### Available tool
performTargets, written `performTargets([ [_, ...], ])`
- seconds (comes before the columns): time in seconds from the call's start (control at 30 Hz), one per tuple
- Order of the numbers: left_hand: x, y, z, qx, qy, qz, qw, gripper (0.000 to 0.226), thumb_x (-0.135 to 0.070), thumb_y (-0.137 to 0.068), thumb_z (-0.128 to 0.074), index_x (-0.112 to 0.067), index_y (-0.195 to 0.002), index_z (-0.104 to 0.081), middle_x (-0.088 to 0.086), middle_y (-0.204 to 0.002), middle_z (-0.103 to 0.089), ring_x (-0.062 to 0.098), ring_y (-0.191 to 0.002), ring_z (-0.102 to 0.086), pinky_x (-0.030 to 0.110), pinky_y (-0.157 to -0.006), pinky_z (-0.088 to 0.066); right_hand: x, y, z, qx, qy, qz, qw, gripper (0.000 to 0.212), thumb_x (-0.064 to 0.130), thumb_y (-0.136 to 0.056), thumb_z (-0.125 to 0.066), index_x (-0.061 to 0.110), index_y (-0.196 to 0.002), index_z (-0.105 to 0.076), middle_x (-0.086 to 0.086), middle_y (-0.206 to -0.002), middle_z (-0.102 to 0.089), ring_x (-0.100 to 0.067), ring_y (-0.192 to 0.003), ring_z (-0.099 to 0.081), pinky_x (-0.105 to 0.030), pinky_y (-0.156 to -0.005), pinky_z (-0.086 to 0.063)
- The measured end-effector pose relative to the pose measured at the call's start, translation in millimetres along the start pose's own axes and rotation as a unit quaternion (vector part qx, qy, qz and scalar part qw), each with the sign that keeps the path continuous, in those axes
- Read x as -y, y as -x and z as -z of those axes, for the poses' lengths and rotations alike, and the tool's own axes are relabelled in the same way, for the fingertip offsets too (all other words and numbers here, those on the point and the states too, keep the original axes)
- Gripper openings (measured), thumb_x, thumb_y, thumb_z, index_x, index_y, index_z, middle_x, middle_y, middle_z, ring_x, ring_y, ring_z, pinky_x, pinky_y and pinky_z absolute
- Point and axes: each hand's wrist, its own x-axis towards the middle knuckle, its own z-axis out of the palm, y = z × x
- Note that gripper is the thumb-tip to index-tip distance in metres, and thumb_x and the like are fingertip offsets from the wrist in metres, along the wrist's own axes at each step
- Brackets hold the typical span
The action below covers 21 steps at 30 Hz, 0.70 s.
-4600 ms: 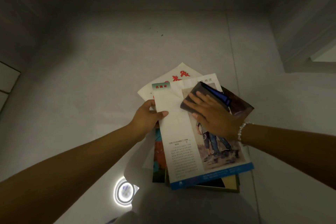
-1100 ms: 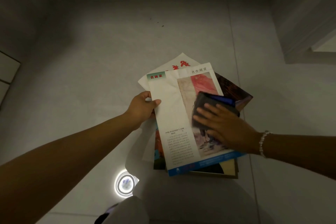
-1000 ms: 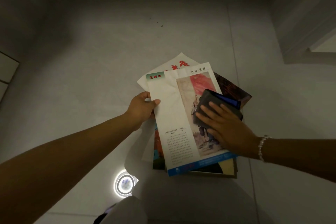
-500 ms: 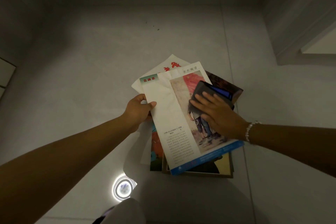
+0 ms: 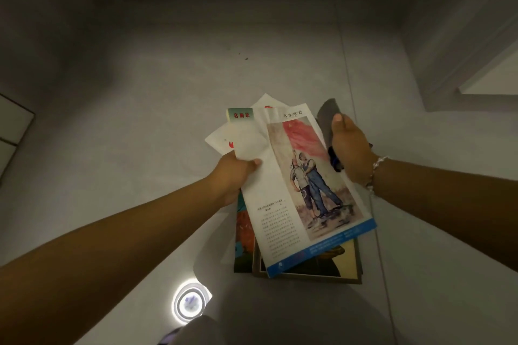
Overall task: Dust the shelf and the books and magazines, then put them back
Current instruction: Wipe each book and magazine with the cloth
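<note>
Gripped at its left edge by the left hand, thumb on top, a white paper magazine with a painted two-figure cover and blue bottom band is lifted at a tilt above the grey tiled floor. Below it, a stack of colourful books and magazines lies on that floor. At the magazine's right edge, the right hand clutches a dark grey dusting cloth, wearing a beaded bracelet at the wrist.
</note>
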Motion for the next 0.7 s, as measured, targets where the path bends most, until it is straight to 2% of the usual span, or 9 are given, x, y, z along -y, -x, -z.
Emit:
performTargets([
  [0.07, -1.5, -0.3, 5.7, -0.006, 0.005, 0.006, 1.000, 0.032, -0.004, -0.092, -0.057, -0.007, -0.124, -0.056, 0.011, -0.117, -0.064, 0.030, -0.105, -0.061, 0.046, -0.093, -0.049, 4.2, -12.9, 8.9, 0.001, -0.033, -0.020, 0.999, 0.047, 0.033, -0.104, -0.023, 0.009, -0.142, -0.037, -0.015, -0.142, -0.043, -0.029, -0.127, -0.043, -0.030, -0.102, -0.033],
  [0.17, -9.3, 1.0, 18.3, 0.032, -0.023, 0.000, 0.999, 0.029, -0.004, -0.091, -0.056, -0.007, -0.120, -0.058, 0.012, -0.114, -0.066, 0.032, -0.104, -0.062, 0.052, -0.095, -0.048, 8.5, -24.5, 14.4, 0.044, -0.065, -0.057, 0.995, 0.049, 0.038, -0.103, -0.027, 0.013, -0.145, -0.034, -0.010, -0.144, -0.041, -0.027, -0.129, -0.041, -0.033, -0.109, -0.032],
  [0.27, -16.3, 3.2, 29.1, 0.076, -0.034, -0.015, 0.996, 0.029, -0.004, -0.091, -0.055, -0.007, -0.120, -0.058, 0.014, -0.115, -0.066, 0.034, -0.105, -0.063, 0.054, -0.094, -0.048, 13.8, -27.9, 12.5, 0.074, -0.108, -0.083, 0.988, 0.049, 0.041, -0.102, -0.032, 0.014, -0.142, -0.039, -0.010, -0.138, -0.049, -0.027, -0.123, -0.048, -0.040, -0.108, -0.037],
  [0.37, -21.6, 6.4, 32.3, 0.093, -0.039, -0.027, 0.995, 0.028, -0.005, -0.092, -0.055, -0.010, -0.119, -0.058, 0.013, -0.113, -0.067, 0.032, -0.103, -0.065, 0.052, -0.090, -0.051, 21.1, -27.4, 8.7, 0.079, -0.121, -0.086, 0.986, 0.047, 0.041, -0.102, -0.033, 0.013, -0.139, -0.042, -0.010, -0.131, -0.053, -0.027, -0.118, -0.051, -0.041, -0.105, -0.039],
  [0.47, -30.4, 7.8, 33.1, 0.063, -0.035, -0.032, 0.997, 0.028, -0.008, -0.091, -0.057, -0.009, -0.119, -0.059, 0.009, -0.108, -0.069, 0.028, -0.096, -0.067, 0.045, -0.080, -0.055, 25.7, -22.6, 6.2, 0.076, -0.074, -0.056, 0.993, 0.046, 0.040, -0.103, -0.027, 0.012, -0.136, -0.042, -0.008, -0.122, -0.053, -0.022, -0.107, -0.051, -0.035, -0.099, -0.042],
  [0.53, -34.8, 7.9, 33.8, 0.038, -0.029, -0.027, 0.998, 0.028, -0.009, -0.092, -0.058, -0.009, -0.120, -0.058, 0.008, -0.106, -0.069, 0.027, -0.092, -0.067, 0.041, -0.072, -0.055, 25.4, -17.0, 4.4, 0.082, -0.046, -0.040, 0.995, 0.047, 0.040, -0.103, -0.024, 0.011, -0.137, -0.040, -0.008, -0.124, -0.053, -0.019, -0.103, -0.050, -0.031, -0.092, -0.042],
  [0.6, -36.1, 7.9, 34.3, 0.015, -0.009, -0.021, 1.000, 0.028, -0.009, -0.091, -0.059, -0.009, -0.120, -0.059, 0.008, -0.106, -0.069, 0.027, -0.091, -0.067, 0.039, -0.071, -0.054, 23.6, -10.7, 2.3, 0.093, -0.014, -0.028, 0.995, 0.049, 0.040, -0.103, -0.022, 0.010, -0.139, -0.038, -0.010, -0.131, -0.051, -0.021, -0.109, -0.050, -0.027, -0.091, -0.038],
  [0.7, -37.4, 7.9, 35.9, -0.003, 0.034, -0.025, 0.999, 0.032, -0.007, -0.091, -0.058, -0.007, -0.123, -0.058, 0.012, -0.113, -0.068, 0.030, -0.097, -0.066, 0.043, -0.075, -0.054, 20.5, -2.2, -2.2, 0.109, 0.030, -0.017, 0.993, 0.052, 0.038, -0.103, -0.022, 0.009, -0.145, -0.029, -0.013, -0.143, -0.041, -0.026, -0.128, -0.041, -0.027, -0.100, -0.032],
])
